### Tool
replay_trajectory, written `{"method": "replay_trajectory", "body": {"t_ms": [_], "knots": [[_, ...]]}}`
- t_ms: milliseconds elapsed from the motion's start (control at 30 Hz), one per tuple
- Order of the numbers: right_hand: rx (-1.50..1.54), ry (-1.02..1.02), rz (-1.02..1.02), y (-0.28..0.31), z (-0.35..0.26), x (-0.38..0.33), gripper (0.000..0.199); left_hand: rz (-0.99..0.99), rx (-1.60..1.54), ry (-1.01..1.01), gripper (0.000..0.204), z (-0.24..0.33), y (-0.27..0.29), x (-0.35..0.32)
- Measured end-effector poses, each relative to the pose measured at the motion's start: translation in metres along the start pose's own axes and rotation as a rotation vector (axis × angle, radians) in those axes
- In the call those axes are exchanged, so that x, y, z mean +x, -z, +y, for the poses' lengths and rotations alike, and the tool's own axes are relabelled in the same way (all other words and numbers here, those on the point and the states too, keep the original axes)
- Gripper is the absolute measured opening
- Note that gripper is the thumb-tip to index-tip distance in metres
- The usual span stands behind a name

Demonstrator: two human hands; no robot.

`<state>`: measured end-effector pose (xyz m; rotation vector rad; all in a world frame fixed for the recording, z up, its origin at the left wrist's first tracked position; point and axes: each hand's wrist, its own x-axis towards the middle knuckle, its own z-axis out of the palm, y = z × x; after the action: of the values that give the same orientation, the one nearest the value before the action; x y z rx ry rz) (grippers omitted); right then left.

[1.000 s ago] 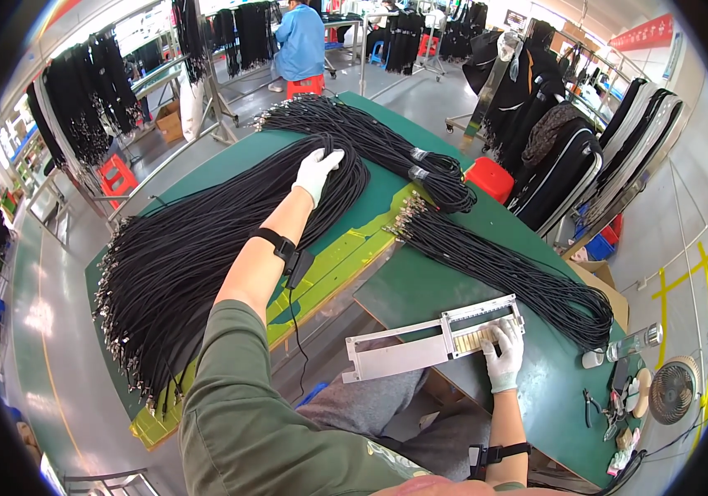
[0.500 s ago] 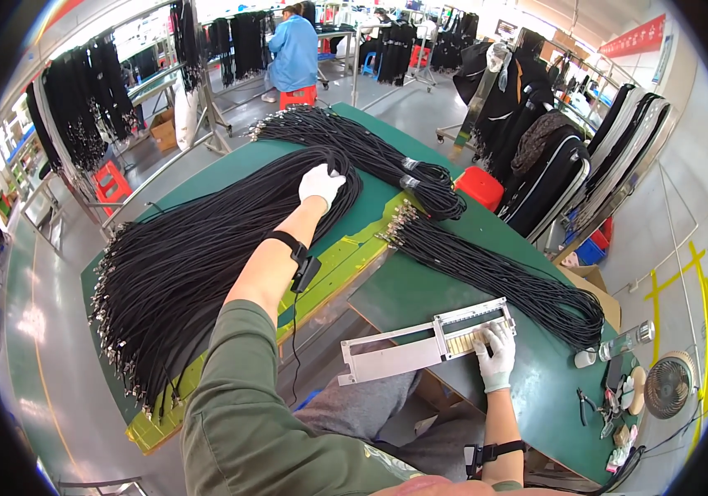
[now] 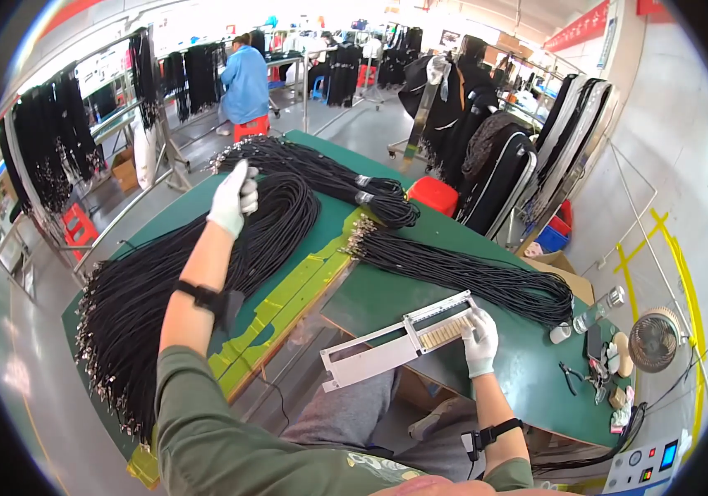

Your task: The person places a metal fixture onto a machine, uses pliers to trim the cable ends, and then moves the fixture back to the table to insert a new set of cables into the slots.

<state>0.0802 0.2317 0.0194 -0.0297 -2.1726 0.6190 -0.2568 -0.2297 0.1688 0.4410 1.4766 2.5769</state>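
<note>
Head camera view: we work at a green table (image 3: 515, 372) in white gloves, our two hands well apart. Our left hand (image 3: 233, 200) is raised over the far part of a broad pile of black cords (image 3: 168, 269), its fingers curled in; a dark strand shows just below it, though we cannot tell whether the glove grips it. The pile spreads across the table's left side, its metal-tipped ends fanned along the left edge.

Our right hand (image 3: 480, 343) is closed on the right end of a pale metal frame (image 3: 370, 357), which sits tilted at the table's near edge, its left end reaching out above our lap. A row of brass-coloured pieces (image 3: 442, 333) lines the frame's right section.

Beyond the frame lies a smaller cord bundle (image 3: 470, 271); a banded bundle (image 3: 317, 172) rests behind the large pile. Yellow tape (image 3: 284, 302) runs between the pile and the frame. At right, we see pliers (image 3: 569, 376), a clear jar (image 3: 599, 309) and a round fan (image 3: 654, 341). In the background, a person in blue (image 3: 245, 85) sits on a red stool (image 3: 251, 129).
</note>
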Motion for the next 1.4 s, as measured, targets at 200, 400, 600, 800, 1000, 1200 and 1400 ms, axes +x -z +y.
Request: {"method": "replay_trajectory", "body": {"t_ms": [200,400,600,800,1000,1200,1400], "knots": [[1.002,-0.577,-0.378,0.014,-0.160,0.059,0.031,-0.080,0.573,-0.086,0.025,0.033,-0.088,-0.155],[1.424,-0.707,-0.803,-0.061,-0.282,0.028,0.035,-0.397,1.201,-0.285,0.030,-0.026,-0.103,-0.281],[1.656,-0.932,-0.579,-0.072,-0.324,0.023,0.033,-0.252,1.318,-0.568,0.026,-0.022,-0.063,-0.308],[1.332,-0.403,-0.907,-0.008,-0.357,0.071,0.025,0.139,1.540,-1.184,0.030,0.050,-0.070,-0.282],[1.313,-0.315,-0.885,0.019,-0.356,0.056,0.027,-0.153,1.681,-1.057,0.024,0.042,-0.022,-0.254],[1.646,-0.503,-0.523,0.046,-0.264,0.068,0.027,0.332,2.015,-1.089,0.007,0.124,0.114,-0.258],[1.788,-0.643,-0.390,0.082,-0.170,0.057,0.028,0.614,2.023,-1.235,0.012,0.197,0.143,-0.270]]}}
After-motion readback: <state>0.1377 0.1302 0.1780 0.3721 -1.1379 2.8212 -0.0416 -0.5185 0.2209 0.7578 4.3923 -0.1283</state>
